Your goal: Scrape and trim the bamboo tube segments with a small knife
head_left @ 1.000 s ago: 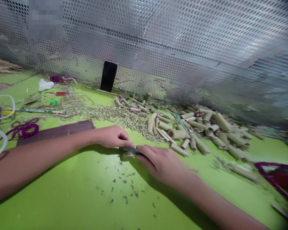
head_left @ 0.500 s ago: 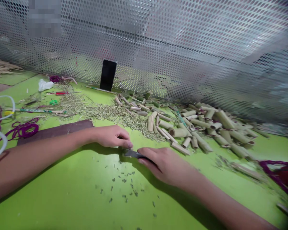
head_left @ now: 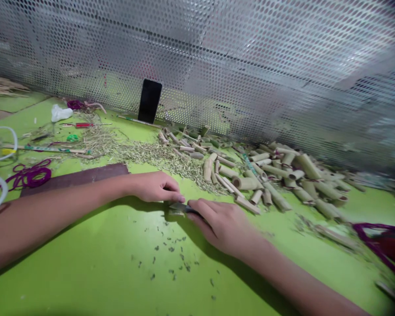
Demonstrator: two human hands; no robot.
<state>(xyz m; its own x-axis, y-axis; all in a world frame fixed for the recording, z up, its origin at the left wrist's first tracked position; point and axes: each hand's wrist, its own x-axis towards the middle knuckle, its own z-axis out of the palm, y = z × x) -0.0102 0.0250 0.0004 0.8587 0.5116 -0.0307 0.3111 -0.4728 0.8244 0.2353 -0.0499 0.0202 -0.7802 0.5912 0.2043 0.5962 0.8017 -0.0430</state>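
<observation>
My right hand (head_left: 217,221) is closed round a dark-handled knife (head_left: 181,207), its blade pointing left toward the fingertips of my other hand. My left hand (head_left: 156,186) is closed, thumb and fingers pinched together close to the blade. What those fingers pinch is too small and too covered to name. Below both hands, small dark shavings (head_left: 171,249) lie scattered on the green table (head_left: 85,272). A brown flat sheet (head_left: 95,174) lies partly behind my left forearm.
Beyond my hands, cut bamboo tubes (head_left: 246,182) lie heaped, with pale shavings (head_left: 151,153) to their left. A black phone (head_left: 150,102) leans against the perforated metal screen (head_left: 197,57). Purple cord (head_left: 36,174), a red-handled screwdriver (head_left: 84,125) and a white cable (head_left: 1,184) are at left.
The knife has turned slightly, so less of its blade face shows. My right hand has rotated a little over it. The whole view has shifted slightly.
</observation>
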